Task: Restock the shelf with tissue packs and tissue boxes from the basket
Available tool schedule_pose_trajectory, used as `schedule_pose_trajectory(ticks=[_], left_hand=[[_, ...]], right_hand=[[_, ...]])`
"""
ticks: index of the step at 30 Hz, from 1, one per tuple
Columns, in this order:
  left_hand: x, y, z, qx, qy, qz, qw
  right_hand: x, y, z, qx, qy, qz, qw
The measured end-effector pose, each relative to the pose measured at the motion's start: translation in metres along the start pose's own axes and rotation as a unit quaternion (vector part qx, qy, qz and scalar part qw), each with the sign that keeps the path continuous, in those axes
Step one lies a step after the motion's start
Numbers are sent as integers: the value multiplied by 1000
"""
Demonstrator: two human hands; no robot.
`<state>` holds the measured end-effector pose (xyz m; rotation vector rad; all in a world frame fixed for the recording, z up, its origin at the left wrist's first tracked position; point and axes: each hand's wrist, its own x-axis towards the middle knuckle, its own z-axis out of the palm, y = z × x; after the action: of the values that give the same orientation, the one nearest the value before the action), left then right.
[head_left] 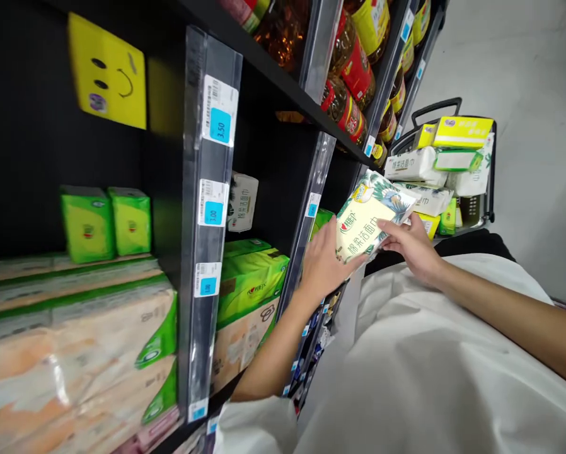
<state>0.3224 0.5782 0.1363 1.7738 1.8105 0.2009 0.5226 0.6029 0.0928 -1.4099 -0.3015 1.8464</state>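
Facial-towel pack (365,217) being clamped between both hands at centre, just beside the black shelf (273,183); left hand (323,265) reaching in from seven o'clock, fingers vanishing behind the wrapper; right hand (408,246) closing from four o'clock; trolley (490,176) sitting at two o'clock, stacked packs (427,165) partly hiding each other.

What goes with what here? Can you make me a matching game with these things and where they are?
Things:
1. tissue pack
2. smiley card
3. oil bottles
4. cart

Places:
A. holding tissue packs
B. on the black back of a shelf
C. in the left hand and right hand
D. on a high shelf

Right pairs: 1-C, 2-B, 3-D, 4-A.
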Motion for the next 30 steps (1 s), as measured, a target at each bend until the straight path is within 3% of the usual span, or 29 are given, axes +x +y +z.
schedule_pose_trajectory(ticks=[3, 5, 10, 13, 16, 24, 30], left_hand=[[2, 2, 1, 96, 51, 23, 994], [8, -11, -2, 93, 88, 29, 991], [25, -73, -32, -72, 160, 26, 984], [27, -105, -52, -189, 185, -16, 964], [29, -126, -66, -232, 199, -43, 951], [61, -171, -81, -43, 244, -142, 958], [94, -204, -82, -21, 259, -212, 942]], right_hand=[[2, -1, 23, -3, 8, -23, 1000], [3, -2, 40, -1, 1, -26, 1000], [0, -10, 61, -2, -89, -5, 996], [-1, -13, 55, -21, -84, 4, 996], [0, -12, 44, -37, -74, 7, 997], [8, 3, 23, -23, -65, 5, 998], [12, 12, -15, -4, -21, 36, 999]])
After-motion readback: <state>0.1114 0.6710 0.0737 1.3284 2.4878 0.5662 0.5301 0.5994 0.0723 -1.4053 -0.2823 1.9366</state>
